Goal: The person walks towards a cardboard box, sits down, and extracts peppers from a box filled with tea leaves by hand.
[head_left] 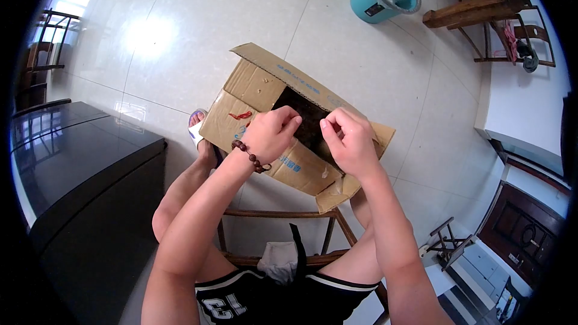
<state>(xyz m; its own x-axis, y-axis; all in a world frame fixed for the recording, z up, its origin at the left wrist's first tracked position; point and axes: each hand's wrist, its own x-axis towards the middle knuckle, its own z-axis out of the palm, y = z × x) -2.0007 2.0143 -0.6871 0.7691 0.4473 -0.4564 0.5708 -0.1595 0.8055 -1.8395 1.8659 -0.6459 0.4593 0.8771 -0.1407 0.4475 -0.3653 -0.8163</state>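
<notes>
An open cardboard box stands on the floor between my legs, its flaps spread and its inside dark. Over its left part is my left hand, fingers curled with thumb and index close together, a brown bead bracelet on the wrist. My right hand is over the right side of the opening, its fingers also pinched. Anything between the fingertips of either hand is too small to make out. Red bits lie on the box's left flap. The two hands are apart.
A teal bin with rubbish stands beyond the box. To the left is a dark glossy cabinet. Wooden furniture is at the upper right. A wooden frame runs between my legs, near a grey cloth.
</notes>
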